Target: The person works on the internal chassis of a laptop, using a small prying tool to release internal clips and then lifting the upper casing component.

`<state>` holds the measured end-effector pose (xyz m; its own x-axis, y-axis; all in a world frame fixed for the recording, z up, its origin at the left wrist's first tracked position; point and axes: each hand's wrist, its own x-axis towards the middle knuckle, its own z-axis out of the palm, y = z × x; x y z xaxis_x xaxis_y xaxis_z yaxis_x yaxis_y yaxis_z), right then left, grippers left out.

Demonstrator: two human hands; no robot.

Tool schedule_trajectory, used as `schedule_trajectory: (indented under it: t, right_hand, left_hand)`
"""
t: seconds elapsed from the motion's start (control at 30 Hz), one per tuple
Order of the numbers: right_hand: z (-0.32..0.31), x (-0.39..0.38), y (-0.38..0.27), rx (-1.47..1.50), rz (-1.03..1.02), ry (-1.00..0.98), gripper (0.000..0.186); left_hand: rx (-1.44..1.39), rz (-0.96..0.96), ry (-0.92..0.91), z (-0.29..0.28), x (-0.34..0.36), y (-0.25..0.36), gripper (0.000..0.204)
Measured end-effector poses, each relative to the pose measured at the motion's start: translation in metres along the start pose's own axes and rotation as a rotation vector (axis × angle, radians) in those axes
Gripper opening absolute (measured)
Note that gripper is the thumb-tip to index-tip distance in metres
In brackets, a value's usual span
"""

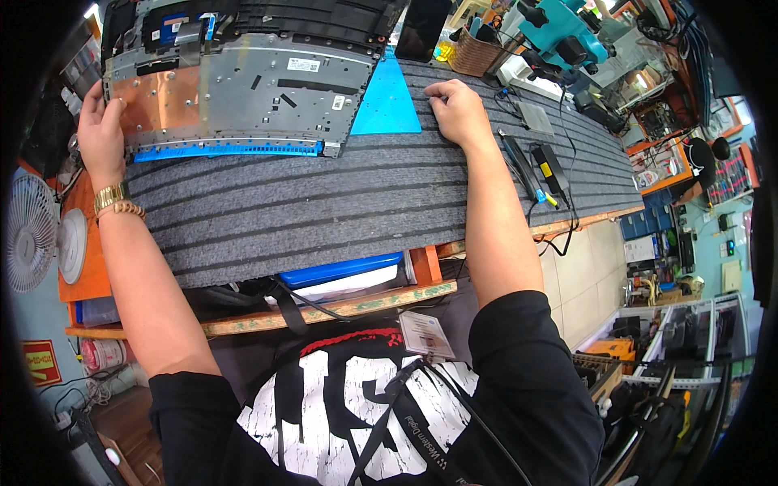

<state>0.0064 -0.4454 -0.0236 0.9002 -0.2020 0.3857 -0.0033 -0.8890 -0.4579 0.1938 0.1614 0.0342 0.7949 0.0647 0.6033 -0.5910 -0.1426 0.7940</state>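
Observation:
My left hand (102, 134) grips the left edge of a laptop chassis panel (267, 93), its thumb on top of the panel's face. This panel is grey, with a copper-coloured sheet (158, 99), small labels and a blue strip (227, 150) along its near edge. Its far side joins a black laptop section (284, 24). Under its right corner a flat blue mat (389, 101) shows as a triangle. To the right of the mat, my right hand (458, 112) is closed over the bench with fingers curled; whatever they hold, if anything, is hidden.
A striped grey carpet covers the workbench (324, 211). At right lie a black battery-like bar (523, 166), a black adapter (553, 172) with cables and a small clear box (535, 117). Farther back are a woven basket (474, 55) and a teal microscope (567, 36). A fan (32, 231) stands left.

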Motion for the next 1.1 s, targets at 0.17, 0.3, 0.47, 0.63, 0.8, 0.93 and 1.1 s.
schedule_trajectory:
  t: [0.17, 0.3, 0.47, 0.63, 0.8, 0.93, 1.1]
  right_hand:
    - [-0.001, -0.004, -0.004, -0.018, -0.032, -0.07, 0.027]
    - [-0.003, -0.005, -0.006, -0.028, -0.029, -0.124, 0.029]
    - [-0.014, -0.007, -0.007, -0.055, -0.035, -0.203, 0.032]
    - [-0.027, -0.013, -0.009, -0.055, -0.061, -0.267, 0.036]
    - [-0.037, -0.024, -0.018, -0.163, -0.11, -0.361, 0.045]
    - [-0.039, -0.044, -0.028, -0.106, -0.086, -0.36, 0.049]
    - [-0.04, -0.07, -0.029, -0.097, -0.11, -0.33, 0.053]
  left_hand:
    - [0.0, 0.025, 0.003, -0.001, 0.001, -0.002, 0.05]
    - [-0.003, 0.028, 0.004, -0.001, 0.002, -0.003, 0.05]
    - [-0.028, 0.023, 0.003, -0.001, 0.001, -0.003, 0.049]
    - [-0.039, 0.007, 0.007, -0.001, 0.001, -0.003, 0.049]
    - [-0.021, 0.025, 0.008, 0.0, 0.001, -0.003, 0.052]
    - [-0.045, 0.03, 0.019, 0.001, 0.001, -0.002, 0.052]
    - [-0.05, 0.041, -0.008, 0.002, 0.002, -0.001, 0.051]
